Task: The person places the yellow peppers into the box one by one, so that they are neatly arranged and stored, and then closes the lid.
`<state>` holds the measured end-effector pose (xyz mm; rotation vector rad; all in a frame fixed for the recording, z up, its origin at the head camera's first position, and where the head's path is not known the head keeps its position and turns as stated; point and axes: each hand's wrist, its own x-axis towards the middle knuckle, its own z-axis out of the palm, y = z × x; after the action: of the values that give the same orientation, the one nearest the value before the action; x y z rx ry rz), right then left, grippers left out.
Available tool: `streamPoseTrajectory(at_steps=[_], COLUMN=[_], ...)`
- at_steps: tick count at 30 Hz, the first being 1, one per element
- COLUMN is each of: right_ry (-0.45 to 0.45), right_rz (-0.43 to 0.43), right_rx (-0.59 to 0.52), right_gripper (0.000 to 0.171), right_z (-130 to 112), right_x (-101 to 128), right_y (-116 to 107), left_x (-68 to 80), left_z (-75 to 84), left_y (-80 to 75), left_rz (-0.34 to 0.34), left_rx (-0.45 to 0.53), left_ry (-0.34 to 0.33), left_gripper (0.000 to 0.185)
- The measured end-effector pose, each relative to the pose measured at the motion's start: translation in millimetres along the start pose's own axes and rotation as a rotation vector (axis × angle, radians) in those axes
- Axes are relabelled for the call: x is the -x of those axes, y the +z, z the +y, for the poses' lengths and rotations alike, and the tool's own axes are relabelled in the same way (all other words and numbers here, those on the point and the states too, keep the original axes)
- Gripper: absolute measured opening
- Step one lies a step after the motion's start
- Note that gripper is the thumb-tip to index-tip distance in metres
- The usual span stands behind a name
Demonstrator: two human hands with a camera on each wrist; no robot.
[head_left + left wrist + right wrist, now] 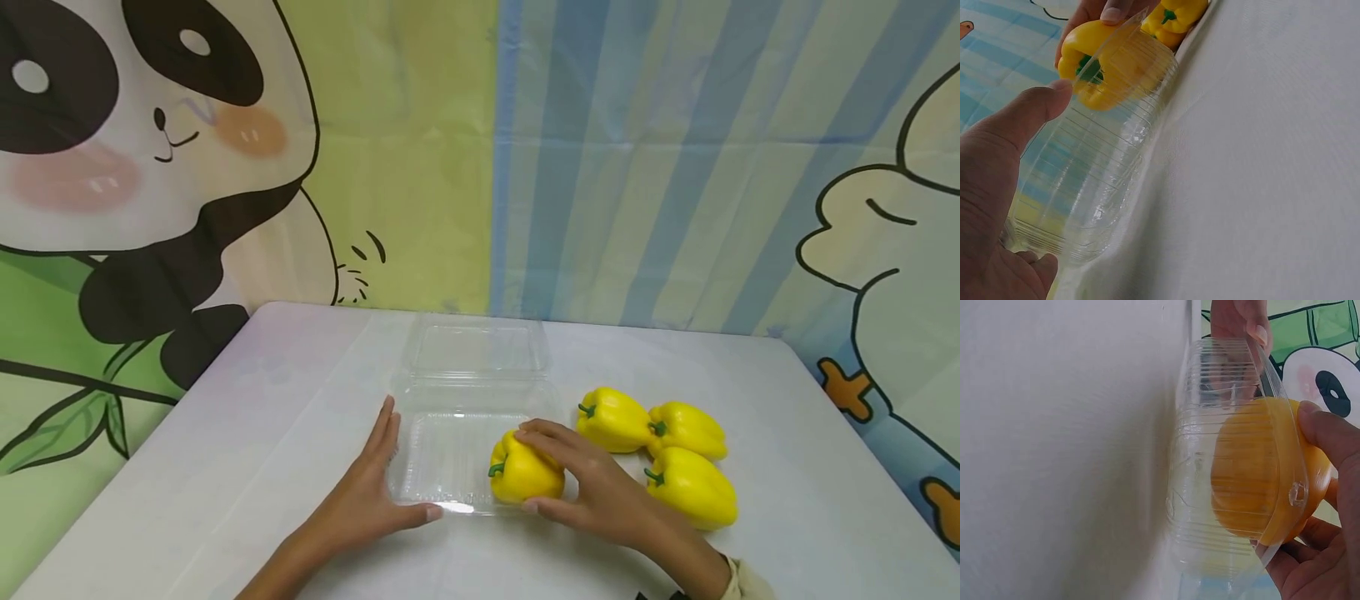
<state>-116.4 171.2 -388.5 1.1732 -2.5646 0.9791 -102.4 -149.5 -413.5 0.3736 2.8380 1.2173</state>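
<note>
Now the right hand [592,487], fingers curled around a yellow pepper [522,473], should lower it slowly inside the clear box [450,454]; the left hand [371,492], fingers straight together, steadies the box at 9 o'clock.

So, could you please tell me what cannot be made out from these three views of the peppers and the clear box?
- Underside of the held pepper: head view, covered by the right hand and the clear box wall.
- Three loose peppers: only a sliver shows at the top edge in the left wrist view.
- Left hand: its palm is hidden from above.
- Box lid: its latch is too faint.
</note>
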Motion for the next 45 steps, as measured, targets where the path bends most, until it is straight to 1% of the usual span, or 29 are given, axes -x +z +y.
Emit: streamPoseTrajectory(at_steps=[4,11,25,33,41,45], right_ry=[0.009,-0.003,0.034,0.020,0.024,0.036], right_rz=[-0.009,-0.026,-0.038,-0.037,-0.067,-0.084], right_rx=[0.008,-0.012,-0.026,-0.023,-0.023,-0.024], right_gripper=[0.066,0.066,0.068,0.069,0.063,0.065], right_z=[0.2,2.2,4.1,6.1,5.9,5.8], right_x=[-1.1,-2.5,-1.0,-0.6,0.4,0.9], right_y=[0.7,3.3,3.8,4.8,4.2,3.9], left_x=[-0.3,0.4,-0.1,0.3,1.6,1.8], left_z=[-0.7,-1.7,-0.6,-0.8,-1.0,-0.6], left_y=[-0.1,-0.2,0.0,0.9,1.7,1.9], left_rz=[0.005,0.003,-0.001,0.007,0.022,0.020], left_rx=[-0.008,-0.006,0.003,0.018,-0.013,-0.005], left_ry=[0.004,-0.006,-0.004,0.003,0.017,0.018], left_gripper=[0.134,0.134,0.135,0.133,0.132,0.130])
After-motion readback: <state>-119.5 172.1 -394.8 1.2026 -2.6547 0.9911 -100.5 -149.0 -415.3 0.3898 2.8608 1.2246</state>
